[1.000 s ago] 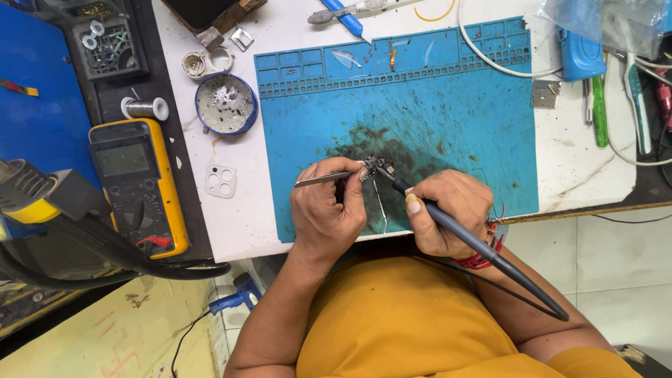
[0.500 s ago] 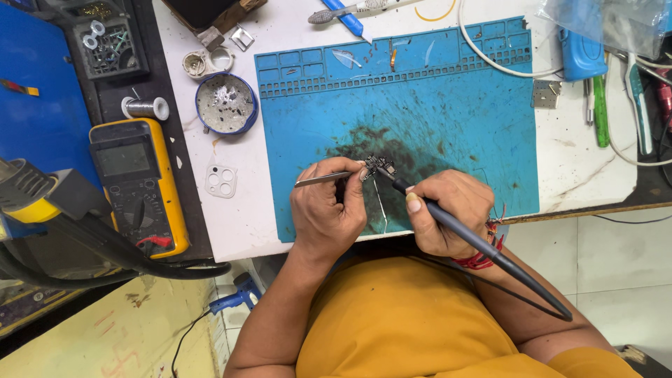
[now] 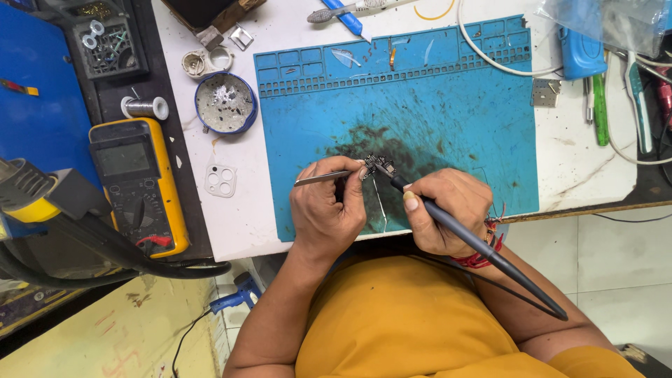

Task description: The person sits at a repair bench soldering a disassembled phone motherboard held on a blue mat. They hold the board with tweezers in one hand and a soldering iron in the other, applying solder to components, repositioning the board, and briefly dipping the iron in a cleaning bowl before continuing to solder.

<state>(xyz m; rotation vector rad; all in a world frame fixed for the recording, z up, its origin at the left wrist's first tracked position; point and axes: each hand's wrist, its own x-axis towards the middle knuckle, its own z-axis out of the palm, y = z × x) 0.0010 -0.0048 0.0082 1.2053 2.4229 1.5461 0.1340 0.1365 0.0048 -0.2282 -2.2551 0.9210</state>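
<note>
White worktop [image 3: 231, 217] carries a large blue silicone repair mat [image 3: 448, 119], its middle stained dark, its far edge moulded into small compartments that hold loose bits, presumably so they cannot roll away. Left of the worktop, on a dark strip, a yellow multimeter [image 3: 136, 185] lies face up, within reach of the left side but off the working area. Beyond it sit a round blue tin [image 3: 225, 103] with silvery residue, a small spool of wire [image 3: 143, 107] and a white camera-lens frame [image 3: 221, 180], all parked clear of the mat. At the near edge of the mat, the right hand [image 3: 448, 210] is closed in a pen grip around a black soldering iron [image 3: 483, 245], shaft slanting back over the wrist, cable trailing behind; this grip likely favours fine tip control. The left hand [image 3: 329, 206] is pinched shut on metal tweezers [image 3: 329, 177], held nearly level, the tips steadying a small circuit board [image 3: 378, 164] over the stained patch. Iron tip meets the board at its near-right edge; the exact joint is too small to resolve. Both hands appear to rest on the mat, probably for steadiness.
</note>
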